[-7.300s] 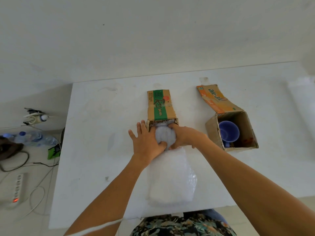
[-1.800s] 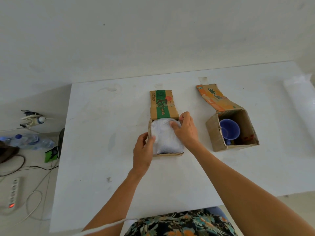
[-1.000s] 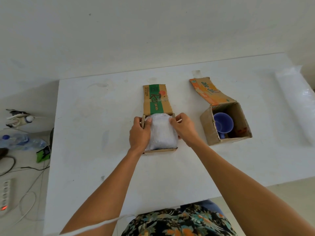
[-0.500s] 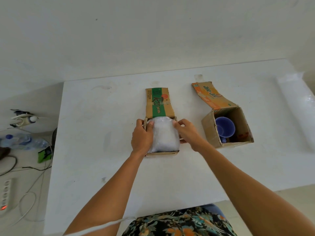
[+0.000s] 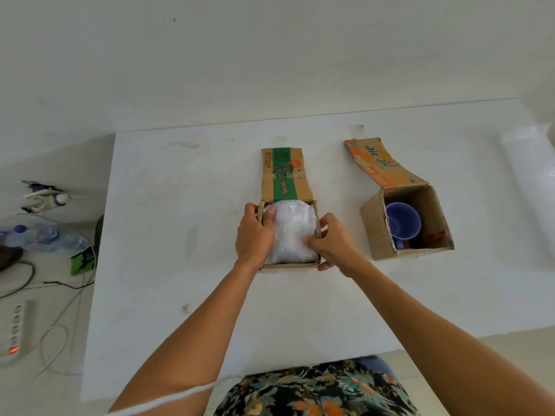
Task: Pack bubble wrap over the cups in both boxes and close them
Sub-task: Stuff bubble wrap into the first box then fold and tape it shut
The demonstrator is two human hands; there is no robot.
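Big white table [image 5: 180, 235] takes up most of the view, backed up against a plain white wall. On it sit two small cardboard boxes, well apart from each other. The green-striped box [image 5: 286, 265] is in the middle with its lid flap folded back flat toward the wall, and it's stuffed full of bubble wrap [image 5: 292, 232] that bulges up to about rim level. The orange box [image 5: 378, 235] sits off to the right, tilted a bit, flap open, with a blue cup [image 5: 404, 220] showing inside and nothing covering it. A sheet of more wrap [image 5: 531, 181] lies at the far right edge of the table. The left hand [image 5: 253, 235] is draped over the left wall of the green box, fingers curled down pressing on the wrap. The right hand [image 5: 333, 244] is at the right wall near the front corner, thumb pushing into the wrap, fingers loosely bent outside the box. Neither hand really pinches anything, more like pressing.
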